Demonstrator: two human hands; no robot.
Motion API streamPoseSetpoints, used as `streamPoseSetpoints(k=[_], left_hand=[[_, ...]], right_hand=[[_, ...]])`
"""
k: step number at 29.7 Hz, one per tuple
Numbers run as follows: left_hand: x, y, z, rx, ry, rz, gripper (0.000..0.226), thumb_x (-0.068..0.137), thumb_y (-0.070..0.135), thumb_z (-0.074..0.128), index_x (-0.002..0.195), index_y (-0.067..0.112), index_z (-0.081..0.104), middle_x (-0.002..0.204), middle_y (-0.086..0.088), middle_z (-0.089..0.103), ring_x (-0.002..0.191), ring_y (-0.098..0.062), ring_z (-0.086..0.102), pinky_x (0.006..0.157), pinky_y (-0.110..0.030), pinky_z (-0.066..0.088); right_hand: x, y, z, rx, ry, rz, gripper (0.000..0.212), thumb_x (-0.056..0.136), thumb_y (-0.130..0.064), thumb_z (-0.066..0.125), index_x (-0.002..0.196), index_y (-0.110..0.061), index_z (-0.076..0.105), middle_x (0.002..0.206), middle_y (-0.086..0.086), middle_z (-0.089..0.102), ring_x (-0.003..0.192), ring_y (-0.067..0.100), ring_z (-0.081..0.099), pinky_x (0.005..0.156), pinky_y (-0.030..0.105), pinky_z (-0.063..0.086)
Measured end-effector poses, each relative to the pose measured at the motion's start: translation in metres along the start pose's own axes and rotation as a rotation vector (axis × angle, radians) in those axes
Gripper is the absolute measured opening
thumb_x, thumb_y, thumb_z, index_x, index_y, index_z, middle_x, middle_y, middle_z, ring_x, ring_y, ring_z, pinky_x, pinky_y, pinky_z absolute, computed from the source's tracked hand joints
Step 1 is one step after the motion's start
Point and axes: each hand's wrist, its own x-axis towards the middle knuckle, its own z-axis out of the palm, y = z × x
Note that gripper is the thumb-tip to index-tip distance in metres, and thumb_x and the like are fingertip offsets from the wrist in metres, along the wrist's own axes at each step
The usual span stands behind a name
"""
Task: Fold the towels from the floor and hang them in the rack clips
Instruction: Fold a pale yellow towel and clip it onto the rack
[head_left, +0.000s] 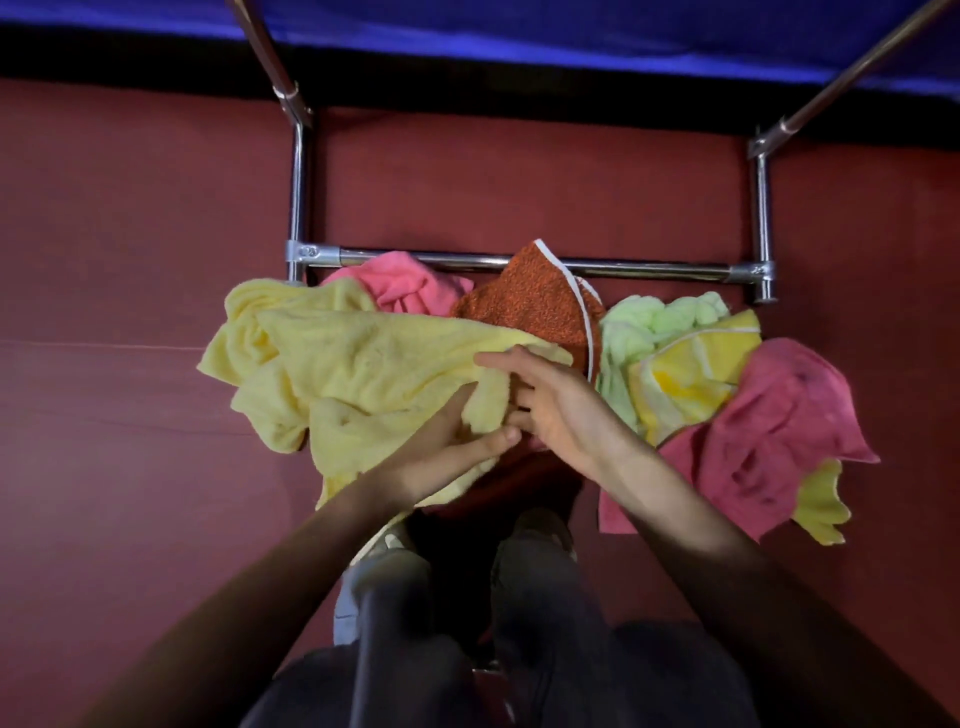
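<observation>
A pale yellow towel is lifted in front of me, crumpled and spread to the left. My left hand grips its near edge, thumb over the cloth. My right hand is next to it with fingers loosely spread, touching the same edge. Behind and to the right lies a heap of towels on the floor: a light pink one, an orange one with white trim, a pale green one, a bright yellow one and a dark pink one.
The chrome rack base crosses the floor behind the heap, with uprights at left and right. The floor is dark red. A blue cloth runs along the top. My legs and shoes are below.
</observation>
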Motion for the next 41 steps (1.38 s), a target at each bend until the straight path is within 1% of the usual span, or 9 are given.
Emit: streamPoseSetpoints(k=[5, 10, 16, 22, 26, 32, 35, 38, 41], left_hand=[[-0.031, 0.076, -0.023, -0.053, 0.148, 0.272, 0.03, 0.078, 0.004, 0.065, 0.1, 0.02, 0.054, 0.087, 0.007, 0.063, 0.071, 0.008, 0.061, 0.068, -0.006, 0.048], [-0.088, 0.141, -0.032, -0.097, 0.023, 0.384, 0.024, 0.073, 0.01, 0.07, 0.094, 0.019, 0.062, 0.08, 0.008, 0.07, 0.075, -0.004, 0.064, 0.07, -0.015, 0.052], [-0.174, 0.197, -0.027, -0.124, -0.065, 0.501, 0.065, 0.041, 0.053, 0.083, 0.092, 0.017, 0.065, 0.069, 0.004, 0.062, 0.062, -0.008, 0.057, 0.06, -0.018, 0.047], [-0.244, 0.233, -0.004, 0.025, -0.08, 0.563, 0.061, 0.048, 0.04, 0.079, 0.102, 0.02, 0.062, 0.089, 0.0, 0.063, 0.079, -0.012, 0.06, 0.07, -0.019, 0.05], [-0.257, 0.248, 0.012, 0.091, 0.046, 0.602, 0.034, 0.063, 0.029, 0.07, 0.096, 0.026, 0.062, 0.077, 0.012, 0.07, 0.074, -0.002, 0.065, 0.066, -0.014, 0.051], [-0.279, 0.261, 0.04, 0.146, 0.249, 0.753, 0.003, 0.082, 0.019, 0.06, 0.084, 0.021, 0.062, 0.075, 0.008, 0.068, 0.067, 0.0, 0.065, 0.063, -0.015, 0.052], [-0.289, 0.267, 0.052, 0.099, 0.327, 0.785, 0.008, 0.084, 0.021, 0.059, 0.081, 0.017, 0.065, 0.073, 0.003, 0.068, 0.07, -0.009, 0.064, 0.068, -0.023, 0.052], [-0.295, 0.276, 0.064, 0.132, 0.398, 0.824, 0.008, 0.085, 0.02, 0.059, 0.083, 0.015, 0.066, 0.075, 0.0, 0.066, 0.07, -0.008, 0.061, 0.068, -0.021, 0.05], [-0.3, 0.281, 0.076, 0.112, 0.454, 0.819, 0.01, 0.084, 0.023, 0.06, 0.078, 0.016, 0.064, 0.075, -0.004, 0.064, 0.07, -0.012, 0.06, 0.068, -0.025, 0.05]], right_hand=[[-0.035, -0.069, 0.035, 0.028, -0.024, -0.265, 0.026, 0.093, -0.011, 0.039, 0.114, -0.007, 0.054, 0.096, 0.007, 0.059, 0.093, 0.016, 0.058, 0.082, 0.023, 0.051], [-0.087, -0.122, 0.068, -0.342, -0.07, -0.466, 0.031, 0.088, -0.001, 0.048, 0.115, -0.016, 0.053, 0.082, 0.003, 0.056, 0.071, 0.01, 0.054, 0.064, 0.021, 0.044], [-0.176, -0.172, 0.106, -0.78, -0.076, -0.71, 0.021, 0.081, -0.006, 0.061, 0.076, -0.026, 0.064, 0.056, -0.012, 0.061, 0.048, -0.003, 0.048, 0.05, 0.009, 0.039], [-0.258, -0.188, 0.145, -0.906, 0.013, -0.988, 0.032, 0.084, -0.018, 0.059, 0.054, -0.024, 0.047, 0.069, -0.006, 0.04, 0.059, -0.004, 0.042, 0.063, 0.009, 0.034], [-0.278, -0.192, 0.16, -0.864, 0.028, -0.972, 0.041, 0.086, -0.033, 0.053, 0.06, -0.003, 0.046, 0.058, 0.004, 0.034, 0.052, 0.004, 0.032, 0.049, 0.017, 0.026], [-0.324, -0.194, 0.178, -0.75, 0.125, -0.942, 0.03, 0.089, -0.033, 0.05, 0.071, -0.009, 0.052, 0.063, 0.007, 0.043, 0.057, 0.012, 0.042, 0.053, 0.02, 0.035], [-0.34, -0.186, 0.171, -0.641, 0.147, -0.993, 0.024, 0.089, -0.027, 0.051, 0.072, -0.011, 0.052, 0.067, 0.003, 0.051, 0.06, 0.007, 0.048, 0.058, 0.018, 0.041], [-0.342, -0.156, 0.153, -0.448, 0.126, -1.032, 0.007, 0.089, -0.016, 0.05, 0.09, -0.023, 0.053, 0.089, -0.002, 0.059, 0.079, 0.002, 0.056, 0.071, 0.01, 0.047], [-0.34, -0.12, 0.13, -0.4, 0.067, -0.999, 0.032, 0.086, -0.009, 0.051, 0.111, -0.028, 0.043, 0.114, -0.003, 0.051, 0.101, 0.003, 0.051, 0.086, 0.013, 0.046]])
